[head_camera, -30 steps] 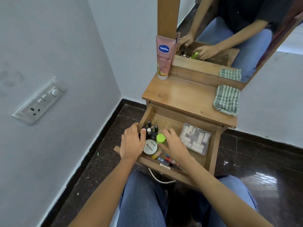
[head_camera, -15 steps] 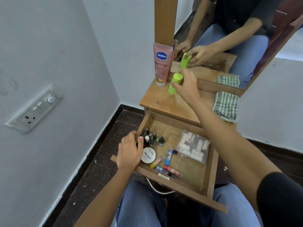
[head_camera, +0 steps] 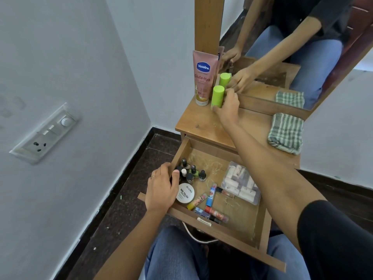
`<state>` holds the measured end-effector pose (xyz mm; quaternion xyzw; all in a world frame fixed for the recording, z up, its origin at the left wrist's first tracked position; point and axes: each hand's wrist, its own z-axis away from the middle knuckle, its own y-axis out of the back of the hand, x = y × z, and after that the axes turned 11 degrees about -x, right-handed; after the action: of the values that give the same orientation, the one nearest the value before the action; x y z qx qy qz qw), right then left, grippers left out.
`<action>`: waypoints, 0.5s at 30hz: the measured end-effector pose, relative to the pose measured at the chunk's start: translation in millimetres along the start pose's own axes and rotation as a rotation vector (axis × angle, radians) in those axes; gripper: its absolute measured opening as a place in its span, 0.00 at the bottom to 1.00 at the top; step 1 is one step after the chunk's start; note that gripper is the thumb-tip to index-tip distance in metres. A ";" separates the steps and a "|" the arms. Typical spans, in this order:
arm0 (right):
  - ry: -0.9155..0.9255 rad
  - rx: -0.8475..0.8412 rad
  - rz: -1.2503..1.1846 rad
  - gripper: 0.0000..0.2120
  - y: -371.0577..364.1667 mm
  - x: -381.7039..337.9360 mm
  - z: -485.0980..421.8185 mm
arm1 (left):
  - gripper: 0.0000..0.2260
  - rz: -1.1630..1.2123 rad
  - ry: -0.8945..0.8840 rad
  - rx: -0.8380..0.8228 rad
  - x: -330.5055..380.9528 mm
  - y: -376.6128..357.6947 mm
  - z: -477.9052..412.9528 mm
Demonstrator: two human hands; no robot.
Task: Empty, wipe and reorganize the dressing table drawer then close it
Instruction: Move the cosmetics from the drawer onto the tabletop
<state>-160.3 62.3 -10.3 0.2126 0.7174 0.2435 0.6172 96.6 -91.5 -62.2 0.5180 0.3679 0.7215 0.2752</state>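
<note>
My right hand (head_camera: 228, 107) grasps the lime-green plastic cylinder (head_camera: 217, 96), standing it beside the pink Vaseline tube (head_camera: 203, 77) to clear the open wooden drawer (head_camera: 232, 235) below, whose left wall my left hand (head_camera: 161, 189) grips, likely steadying it.

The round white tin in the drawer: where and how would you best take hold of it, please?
Probably by its rim, straight down from above: the round white tin lies flat, lid up, with the left hand and a yellow stick close beside it.
</note>
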 end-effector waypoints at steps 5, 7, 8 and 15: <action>-0.037 0.020 -0.022 0.21 -6.4 0.6 -5.3 | 0.19 -0.008 0.007 -0.001 0.5 -0.7 -0.5; -0.059 0.015 -0.014 0.21 -7.4 1.0 -8.2 | 0.19 -0.007 0.007 0.003 -0.1 -0.7 -0.5; -0.067 0.012 -0.015 0.21 -8.2 2.1 -9.6 | 0.19 -0.006 0.007 0.004 0.0 -0.4 -0.3; 0.054 0.152 -0.128 0.15 0.7 1.1 27.4 | 0.18 0.000 -0.001 0.012 1.4 0.5 -0.5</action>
<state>-133.3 66.0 -14.0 0.2056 0.7623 0.1540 0.5941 95.7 -90.8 -61.1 0.5201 0.3719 0.7189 0.2726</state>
